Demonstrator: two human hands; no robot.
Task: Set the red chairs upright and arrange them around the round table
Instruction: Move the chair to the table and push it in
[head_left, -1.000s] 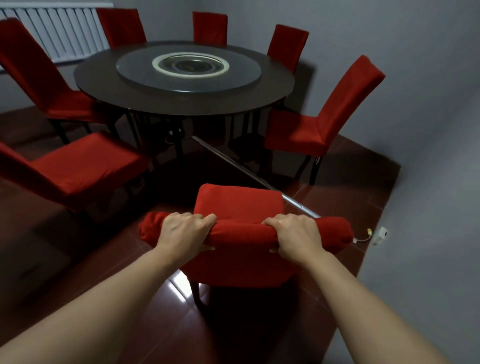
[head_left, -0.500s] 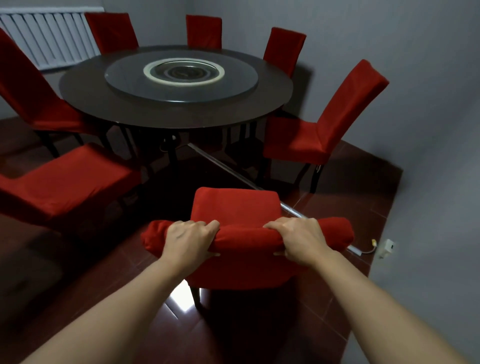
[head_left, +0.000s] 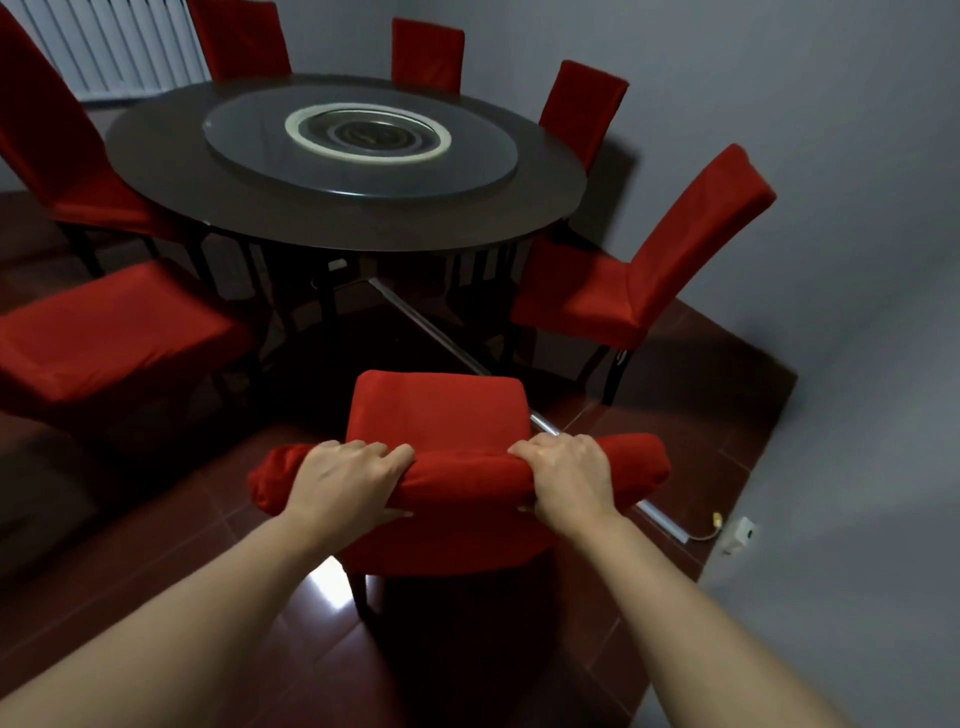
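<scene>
A red chair (head_left: 439, 415) stands upright right in front of me, its seat facing the round dark table (head_left: 156, 171). My left hand (head_left: 345, 480) grips the top edge of its backrest on the left. My right hand (head_left: 569, 480) grips the same edge on the right. Several other red chairs stand upright around the table: one at the right (head_left: 649, 270), one at the left with only its seat showing (head_left: 109, 327), one at the far left (head_left: 57, 156), and more behind the table (head_left: 428, 52).
A glass turntable (head_left: 249, 140) lies on the table. A metal strip (head_left: 441, 343) runs across the dark red tile floor under the chair toward a white box with a cable (head_left: 740, 535) by the grey wall at right. A white radiator (head_left: 119, 47) hangs at back left.
The chair and I have come closer to the table, which now fills more of the view. Both hands keep the same grip on the backrest.
</scene>
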